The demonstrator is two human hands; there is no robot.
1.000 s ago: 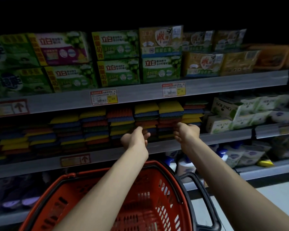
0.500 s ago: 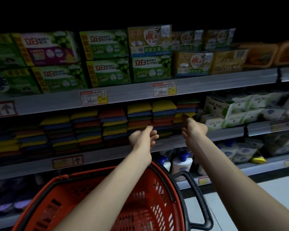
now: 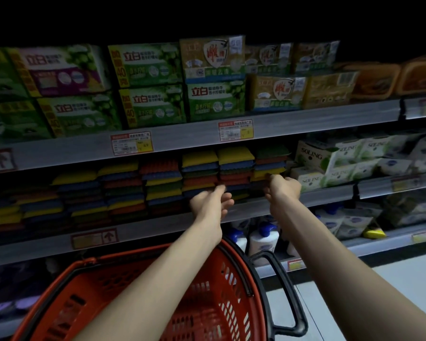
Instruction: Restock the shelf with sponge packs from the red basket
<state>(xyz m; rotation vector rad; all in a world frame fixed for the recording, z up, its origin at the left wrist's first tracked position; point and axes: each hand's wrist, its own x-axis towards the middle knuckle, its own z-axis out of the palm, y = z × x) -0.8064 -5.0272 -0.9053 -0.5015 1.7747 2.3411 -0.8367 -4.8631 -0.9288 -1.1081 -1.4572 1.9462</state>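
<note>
Reaching both hands, left [image 3: 210,203] loose and empty, right [image 3: 282,187] fingering sponge packs [image 3: 234,168]; red basket [image 3: 103,291] showing none (restocking seemingly ending).

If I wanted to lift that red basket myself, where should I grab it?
Probably by the black loop handle on the red plastic basket, from the right side: it juts out clear of the rim, open enough for fingers to curl through.

Green soap boxes [image 3: 148,65] stacked at 11 o'clock; SOLING packs [image 3: 312,157] shelved at 2; white bottles [image 3: 263,239] stood centre.
</note>
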